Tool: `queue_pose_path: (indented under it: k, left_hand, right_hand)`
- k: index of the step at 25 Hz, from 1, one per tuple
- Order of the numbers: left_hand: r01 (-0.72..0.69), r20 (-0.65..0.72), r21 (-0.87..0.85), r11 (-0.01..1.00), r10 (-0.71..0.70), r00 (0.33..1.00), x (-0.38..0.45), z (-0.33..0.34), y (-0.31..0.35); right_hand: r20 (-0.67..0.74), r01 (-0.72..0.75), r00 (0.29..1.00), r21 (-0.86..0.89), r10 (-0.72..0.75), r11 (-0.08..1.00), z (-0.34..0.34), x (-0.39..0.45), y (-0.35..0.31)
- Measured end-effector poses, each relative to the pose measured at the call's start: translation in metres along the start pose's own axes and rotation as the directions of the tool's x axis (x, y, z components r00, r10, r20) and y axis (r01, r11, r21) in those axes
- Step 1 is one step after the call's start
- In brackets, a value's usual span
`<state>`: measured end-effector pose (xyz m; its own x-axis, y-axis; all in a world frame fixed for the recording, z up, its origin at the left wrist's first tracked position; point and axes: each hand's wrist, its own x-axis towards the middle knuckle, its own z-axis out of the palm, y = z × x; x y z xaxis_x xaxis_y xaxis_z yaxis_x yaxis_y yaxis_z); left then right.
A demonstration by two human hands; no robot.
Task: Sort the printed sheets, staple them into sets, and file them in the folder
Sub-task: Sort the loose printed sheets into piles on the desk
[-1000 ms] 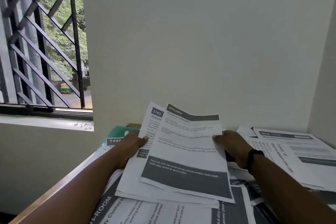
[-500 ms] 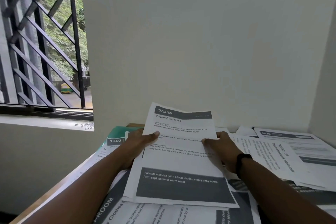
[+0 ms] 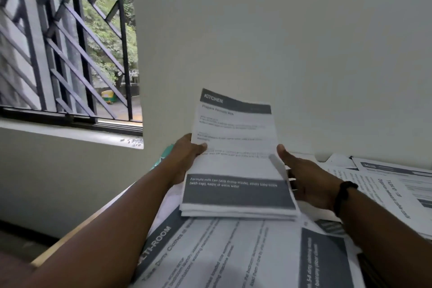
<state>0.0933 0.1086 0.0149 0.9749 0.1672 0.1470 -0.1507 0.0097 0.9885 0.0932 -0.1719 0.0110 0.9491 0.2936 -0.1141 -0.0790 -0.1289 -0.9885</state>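
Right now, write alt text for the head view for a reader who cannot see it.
Two bare hands hold a small stack of printed sheets, headed KITCHEN, tilted up off a table: the left hand pinches its left edge, and the right hand supports the right edge with fingers behind. More printed pages cover the table below, with a barred window at left.

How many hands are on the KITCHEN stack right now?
2. The left hand grips the KITCHEN stack at its left edge; the right hand is at its right edge, fingers hidden behind the paper.
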Motion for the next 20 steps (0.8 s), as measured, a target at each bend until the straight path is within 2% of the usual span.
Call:
queue_pose_path:
  k: [3,5,8,10,12,14,18,20]
  left_hand:
    - [0.004,-0.190,-0.174,0.985,-0.038,0.981,0.007,-0.023,0.008]
    - [0.040,-0.260,-0.286,0.957,-0.118,0.958,0.007,-0.033,0.009]
    - [0.055,-0.302,-0.333,0.941,-0.162,0.939,0.007,-0.039,0.008]
    - [0.068,-0.308,-0.307,0.949,-0.166,0.937,0.005,-0.038,0.008]
    - [0.081,-0.315,-0.281,0.956,-0.172,0.933,0.002,-0.037,0.009]
    - [0.087,-0.322,-0.254,0.963,-0.169,0.931,0.001,-0.035,0.008]
    - [0.096,-0.330,-0.227,0.969,-0.170,0.928,0.003,-0.032,0.007]
    - [0.098,-0.312,-0.251,0.963,-0.177,0.934,0.003,-0.031,0.007]
  right_hand:
    - [0.256,-0.051,0.959,-0.260,0.120,0.964,0.006,-0.020,-0.009]
    - [0.362,0.009,0.907,-0.525,0.214,0.851,0.018,-0.032,-0.016]
    - [0.306,0.124,0.912,-0.840,0.272,0.528,0.042,-0.043,-0.024]
    - [0.222,0.140,0.941,-0.943,0.257,0.303,0.053,-0.044,-0.024]
    - [0.190,0.141,0.953,-0.967,0.234,0.210,0.059,-0.045,-0.021]
    - [0.198,0.147,0.956,-0.962,0.218,0.232,0.060,-0.046,-0.018]
    - [0.209,0.103,0.965,-0.857,0.159,0.504,0.046,-0.035,-0.015]
    - [0.201,0.115,0.976,-0.812,0.088,0.573,0.038,-0.030,-0.013]
